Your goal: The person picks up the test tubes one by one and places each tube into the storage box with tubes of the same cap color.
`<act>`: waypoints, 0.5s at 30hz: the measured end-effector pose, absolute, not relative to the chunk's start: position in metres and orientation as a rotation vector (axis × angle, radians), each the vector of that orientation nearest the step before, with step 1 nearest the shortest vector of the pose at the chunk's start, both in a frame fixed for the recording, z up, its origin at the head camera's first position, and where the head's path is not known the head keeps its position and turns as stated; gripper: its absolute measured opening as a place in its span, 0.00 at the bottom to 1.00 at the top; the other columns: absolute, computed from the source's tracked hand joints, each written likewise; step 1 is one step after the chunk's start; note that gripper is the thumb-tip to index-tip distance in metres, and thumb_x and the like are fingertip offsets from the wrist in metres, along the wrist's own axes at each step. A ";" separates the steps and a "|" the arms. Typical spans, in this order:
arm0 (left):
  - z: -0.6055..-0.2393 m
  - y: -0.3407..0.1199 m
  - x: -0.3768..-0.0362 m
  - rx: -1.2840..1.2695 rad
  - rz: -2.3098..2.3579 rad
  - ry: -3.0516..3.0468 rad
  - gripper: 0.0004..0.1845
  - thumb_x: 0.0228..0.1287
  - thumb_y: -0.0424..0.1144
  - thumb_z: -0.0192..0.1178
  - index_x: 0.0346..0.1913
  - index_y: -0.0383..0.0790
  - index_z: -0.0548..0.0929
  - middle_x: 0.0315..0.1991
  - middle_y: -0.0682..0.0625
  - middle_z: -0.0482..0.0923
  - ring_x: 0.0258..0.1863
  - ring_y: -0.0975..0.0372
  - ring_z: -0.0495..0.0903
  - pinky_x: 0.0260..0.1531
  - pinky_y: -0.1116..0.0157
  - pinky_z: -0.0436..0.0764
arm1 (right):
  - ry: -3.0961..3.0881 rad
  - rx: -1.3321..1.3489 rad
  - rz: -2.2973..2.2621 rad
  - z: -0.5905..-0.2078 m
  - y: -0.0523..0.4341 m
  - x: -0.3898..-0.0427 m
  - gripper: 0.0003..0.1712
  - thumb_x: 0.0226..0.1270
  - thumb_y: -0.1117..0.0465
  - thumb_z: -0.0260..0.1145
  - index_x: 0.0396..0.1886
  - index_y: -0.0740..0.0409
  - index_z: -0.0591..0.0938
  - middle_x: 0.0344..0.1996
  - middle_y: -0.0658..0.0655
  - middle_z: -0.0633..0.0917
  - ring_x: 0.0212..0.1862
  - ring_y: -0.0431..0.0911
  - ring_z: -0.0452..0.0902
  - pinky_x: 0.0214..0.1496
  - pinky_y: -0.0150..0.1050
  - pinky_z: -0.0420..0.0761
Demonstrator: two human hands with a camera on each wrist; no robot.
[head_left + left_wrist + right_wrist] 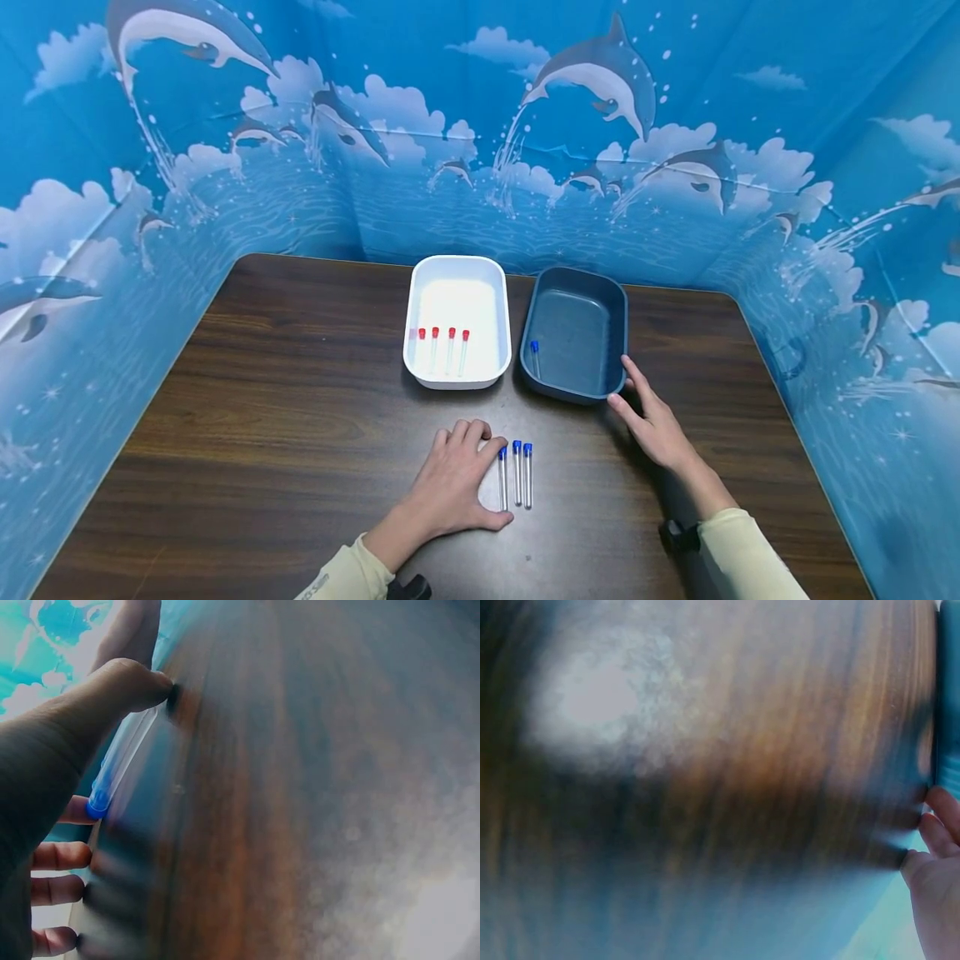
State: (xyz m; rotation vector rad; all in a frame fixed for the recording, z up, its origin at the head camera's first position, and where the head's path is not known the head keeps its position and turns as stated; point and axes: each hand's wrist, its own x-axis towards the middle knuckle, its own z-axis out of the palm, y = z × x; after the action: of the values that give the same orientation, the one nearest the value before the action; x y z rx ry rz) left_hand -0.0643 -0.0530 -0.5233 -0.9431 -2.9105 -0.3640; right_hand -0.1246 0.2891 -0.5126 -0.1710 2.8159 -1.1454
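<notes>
Three blue-capped test tubes lie side by side on the table below the trays. My left hand (453, 479) spans the leftmost test tube (503, 483) lengthwise, index fingertip at its blue cap and thumb at the clear end. In the left wrist view this tube (126, 759) shows between thumb and index finger; the other fingers rest near the tabletop. The middle tube (517, 479) and right tube (528, 482) lie just beside it. My right hand (663, 433) touches the dark blue tray (573, 394) at its near right corner, fingers extended.
Inside the dark tray one blue-capped tube (536, 357) leans at the left wall. A white tray (457, 384) stands left of it with several red-capped tubes (452, 346). The wooden table (300, 400) is backed by a dolphin-print curtain (420, 192).
</notes>
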 end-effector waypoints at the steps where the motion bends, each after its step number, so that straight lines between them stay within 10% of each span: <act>1: -0.523 -0.053 -0.064 -0.942 -0.360 -2.908 0.53 0.33 0.81 0.60 0.62 0.52 0.76 0.52 0.51 0.66 0.48 0.57 0.64 0.39 0.58 0.63 | 2.815 -0.170 -1.143 -0.513 0.289 -0.125 0.39 0.76 0.42 0.52 0.79 0.34 0.45 0.66 0.70 0.69 0.68 0.67 0.59 0.61 0.72 0.57; 15: -0.514 -0.060 -0.065 -0.961 -0.363 -2.915 0.50 0.32 0.80 0.62 0.58 0.50 0.78 0.52 0.53 0.69 0.48 0.59 0.67 0.38 0.59 0.63 | 2.812 -0.151 -1.141 -0.512 0.288 -0.123 0.39 0.77 0.43 0.52 0.79 0.34 0.44 0.67 0.70 0.68 0.69 0.69 0.58 0.60 0.73 0.57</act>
State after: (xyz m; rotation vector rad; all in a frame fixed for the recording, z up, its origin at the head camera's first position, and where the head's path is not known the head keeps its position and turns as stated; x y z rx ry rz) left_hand -0.0650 -0.0601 -0.5143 -0.9605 -2.9153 -0.3635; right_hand -0.1234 0.2877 -0.5119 -0.1511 2.8118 -1.1411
